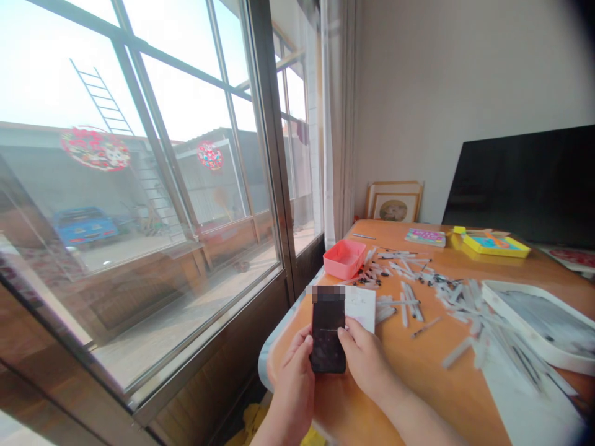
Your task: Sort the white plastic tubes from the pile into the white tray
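A black phone [328,334] is held upright over the near left corner of the orange table [418,359]. My left hand [295,381] grips its lower left edge with the thumb curled onto the side. My right hand [367,359] wraps its right edge, thumb pressed on the dark screen. Just behind the phone lies a small white card or box [361,306]. Beyond it many white pen parts [418,291] are strewn across the tabletop.
A pink plastic box [344,258] stands past the phone. A white-rimmed tray [539,322] lies at the right. Yellow and colourful books [495,244] and a black panel [525,183] sit at the back. Large windows [139,186] fill the left.
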